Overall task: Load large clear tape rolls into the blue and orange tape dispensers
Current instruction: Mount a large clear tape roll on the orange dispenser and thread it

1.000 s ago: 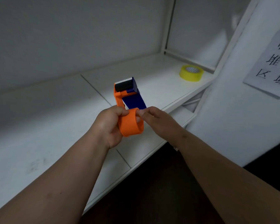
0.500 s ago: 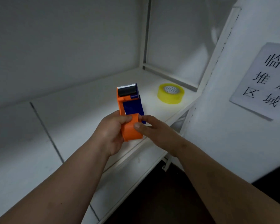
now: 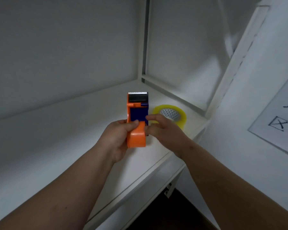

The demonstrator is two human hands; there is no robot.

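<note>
I hold a blue and orange tape dispenser (image 3: 137, 118) above the white shelf, its black roller and toothed blade pointing away from me. My left hand (image 3: 117, 138) grips its orange handle from the left, thumb across the top. My right hand (image 3: 163, 130) touches the dispenser's right side with its fingertips on the blue part. No tape roll shows in the dispenser. A yellowish clear tape roll (image 3: 179, 113) lies flat on the shelf just behind my right hand, partly hidden by my fingers.
The white shelf (image 3: 73, 130) runs left to right, with a back wall and a metal upright (image 3: 144, 39) at its far right corner. A white panel with a paper sign (image 3: 281, 113) stands at the right. Dark floor lies below the shelf's front edge.
The view has swung right and closer, so the tape roll now sits just behind my right hand. The dispenser has turned more square to me, still held by both hands.
</note>
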